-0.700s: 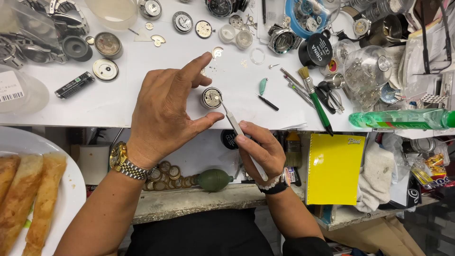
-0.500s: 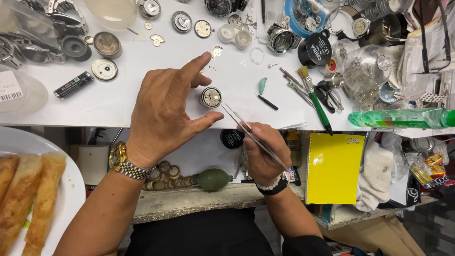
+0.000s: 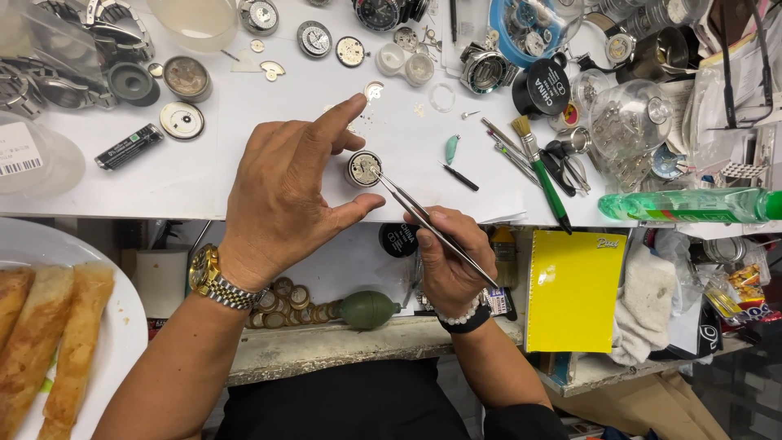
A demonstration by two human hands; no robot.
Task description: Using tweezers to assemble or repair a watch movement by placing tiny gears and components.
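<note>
Left hand pinches small round silver watch movement steady on white tabletop, thumb and middle fingers closed around it; right hand grips thin steel tweezers, tips touching movement's face.

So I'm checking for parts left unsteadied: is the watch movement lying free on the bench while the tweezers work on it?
No, the left hand pinches the watch movement between fingers and thumb while the right hand sets the tweezers on it.
</note>
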